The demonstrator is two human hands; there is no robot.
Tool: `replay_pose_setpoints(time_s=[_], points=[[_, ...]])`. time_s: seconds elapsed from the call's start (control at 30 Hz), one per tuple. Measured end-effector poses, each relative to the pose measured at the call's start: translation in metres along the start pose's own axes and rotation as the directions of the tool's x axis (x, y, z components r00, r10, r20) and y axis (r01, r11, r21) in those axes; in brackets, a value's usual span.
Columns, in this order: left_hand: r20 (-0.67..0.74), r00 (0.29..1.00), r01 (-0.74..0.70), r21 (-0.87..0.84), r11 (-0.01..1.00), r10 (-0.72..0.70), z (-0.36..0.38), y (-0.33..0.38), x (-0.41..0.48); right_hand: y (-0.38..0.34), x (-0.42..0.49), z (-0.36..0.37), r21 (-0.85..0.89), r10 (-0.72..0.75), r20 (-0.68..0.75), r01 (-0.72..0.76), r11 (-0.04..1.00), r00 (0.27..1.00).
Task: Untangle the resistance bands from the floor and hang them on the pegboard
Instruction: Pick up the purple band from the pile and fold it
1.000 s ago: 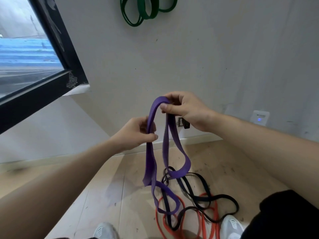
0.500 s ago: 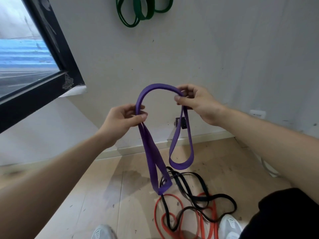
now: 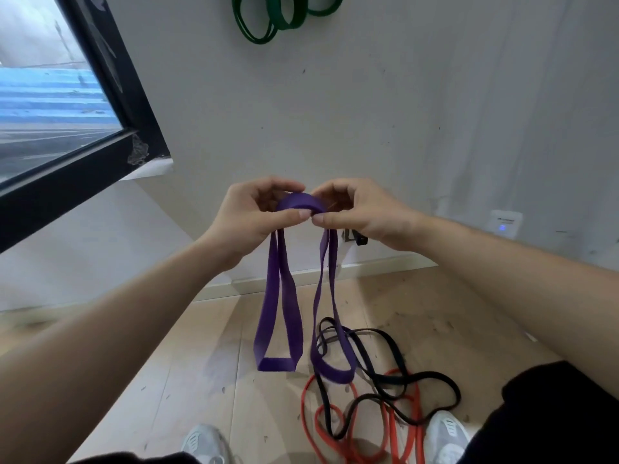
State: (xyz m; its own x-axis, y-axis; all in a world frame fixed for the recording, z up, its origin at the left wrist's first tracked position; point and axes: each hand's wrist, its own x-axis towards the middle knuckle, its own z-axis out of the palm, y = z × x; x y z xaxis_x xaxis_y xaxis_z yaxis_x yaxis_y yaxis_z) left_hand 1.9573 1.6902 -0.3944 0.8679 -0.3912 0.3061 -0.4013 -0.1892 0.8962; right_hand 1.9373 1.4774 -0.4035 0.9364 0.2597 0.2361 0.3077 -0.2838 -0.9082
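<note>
I hold a wide purple resistance band [image 3: 279,316] at chest height, clear of the floor. My left hand [image 3: 249,217] and my right hand [image 3: 360,211] pinch its top fold side by side, thumbs nearly touching. Two purple loops hang down from the hands, one under each. On the wooden floor below lie a thin black band [image 3: 388,366] and a red band [image 3: 405,430], tangled together. Green bands [image 3: 268,20] hang high on the wall at the top edge; whatever they hang from is out of view.
A dark-framed window [image 3: 77,169] fills the upper left. A white wall device with a blue light [image 3: 504,226] sits low at the right, and a small black plug [image 3: 356,239] behind my right hand. My two white shoes [image 3: 206,443] stand by the tangle.
My hands have come together, folding the purple band's top arc into a small fold. The band now hangs as two loops, lifted free of the black and red bands.
</note>
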Motion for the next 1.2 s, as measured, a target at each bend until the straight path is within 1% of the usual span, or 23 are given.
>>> replay_pose_setpoints(time_s=[0.1,0.2,0.27,0.37,0.47,0.53,0.6,0.67,0.77,0.9,1.0,1.13,1.2], points=[[0.033,0.998,0.045,0.002,0.999,-0.045,-0.003,-0.005,-0.002,-0.001,0.002,0.000,-0.010,-0.006,-0.036,0.006,1.000,0.999],[0.116,0.987,0.104,0.084,0.991,-0.114,0.002,-0.017,-0.006,-0.006,0.003,0.001,-0.008,-0.040,-0.077,0.039,0.999,0.996],[0.190,0.965,0.155,0.143,0.978,-0.181,0.005,-0.027,-0.011,-0.011,0.003,0.000,0.006,-0.053,-0.109,0.054,0.999,0.993],[0.261,0.932,0.193,0.226,0.955,-0.250,0.005,-0.043,-0.018,-0.017,0.004,-0.008,0.118,-0.040,-0.196,0.064,0.991,0.980],[0.230,0.934,0.224,0.219,0.950,-0.273,-0.003,-0.054,-0.018,-0.017,0.004,-0.022,0.228,0.007,-0.301,0.064,0.972,0.954],[0.151,0.950,0.248,0.163,0.955,-0.273,-0.008,-0.056,-0.014,-0.012,0.003,-0.030,0.212,0.028,-0.320,0.043,0.976,0.947],[0.076,0.959,0.268,0.085,0.960,-0.274,-0.012,-0.054,-0.011,-0.004,0.001,-0.036,0.172,0.050,-0.306,0.003,0.985,0.951],[0.031,0.962,0.272,-0.010,0.962,-0.272,-0.015,-0.049,-0.009,0.004,0.000,-0.041,0.122,0.078,-0.260,-0.047,0.991,0.962],[-0.014,0.965,0.258,-0.111,0.960,-0.261,-0.016,-0.039,-0.005,0.012,-0.004,-0.044,0.005,0.128,-0.121,-0.128,0.992,0.984],[0.002,0.976,0.215,-0.133,0.967,-0.217,-0.011,-0.022,-0.001,0.012,-0.007,-0.033,-0.125,0.208,0.070,-0.198,0.972,0.976],[0.051,0.981,0.193,-0.115,0.974,-0.188,-0.001,-0.012,0.000,0.008,-0.007,-0.018,-0.174,0.202,0.136,-0.177,0.969,0.970],[0.108,0.985,0.143,-0.071,0.987,-0.135,0.009,-0.008,-0.003,-0.003,-0.006,-0.006,-0.116,0.101,0.116,-0.088,0.989,0.988],[0.104,0.986,0.138,-0.059,0.989,-0.131,0.008,-0.010,-0.003,-0.005,-0.004,-0.006,-0.119,0.071,0.097,-0.059,0.991,0.993]])
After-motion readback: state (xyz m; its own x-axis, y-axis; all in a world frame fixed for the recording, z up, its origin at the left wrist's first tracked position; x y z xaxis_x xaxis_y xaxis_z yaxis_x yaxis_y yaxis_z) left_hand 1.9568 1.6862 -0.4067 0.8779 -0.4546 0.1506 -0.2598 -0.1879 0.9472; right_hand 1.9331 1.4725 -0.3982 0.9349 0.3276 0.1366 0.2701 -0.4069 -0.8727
